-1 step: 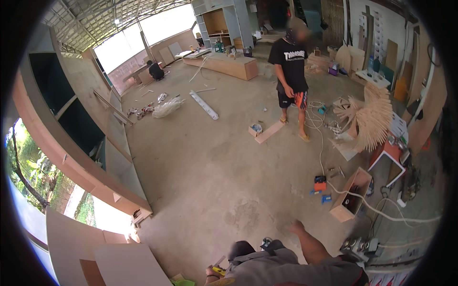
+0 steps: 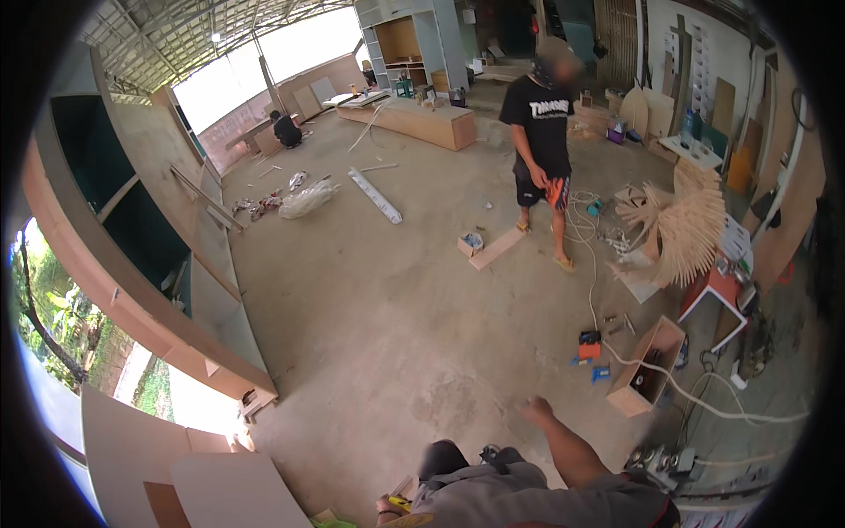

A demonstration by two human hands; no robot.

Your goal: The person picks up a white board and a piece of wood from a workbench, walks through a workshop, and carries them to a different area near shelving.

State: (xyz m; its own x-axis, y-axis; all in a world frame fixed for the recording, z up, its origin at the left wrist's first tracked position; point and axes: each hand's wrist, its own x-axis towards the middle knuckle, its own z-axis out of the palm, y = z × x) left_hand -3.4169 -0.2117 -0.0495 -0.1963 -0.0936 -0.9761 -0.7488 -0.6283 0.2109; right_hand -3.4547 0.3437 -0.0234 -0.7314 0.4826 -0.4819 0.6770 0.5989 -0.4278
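Observation:
My left hand (image 2: 384,507) is at the lower edge, close to my body. Its fingers are wrapped round a yellow tool (image 2: 400,502) with a short pale strip sticking out, which looks like a tape measure. Stretched forward over the concrete floor is my right arm, ending in my right hand (image 2: 535,409). Nothing shows in that hand, and its fingers are too blurred to read. Nearest to it on the right are blue pieces (image 2: 600,374), a black and orange case (image 2: 590,344) and an open wooden box (image 2: 647,370).
A person in black (image 2: 539,123) stands ahead by a flat board (image 2: 498,248). Slatted woodwork (image 2: 682,224) and a white cord (image 2: 704,410) lie right. Curved cabinetry (image 2: 141,290) lines the left. Another person (image 2: 286,130) crouches far back, left of a long wooden bench (image 2: 414,123).
My right hand has shifted slightly left and forward. The standing person's hand has moved a little beside the shorts. My left hand keeps its hold on the yellow tool.

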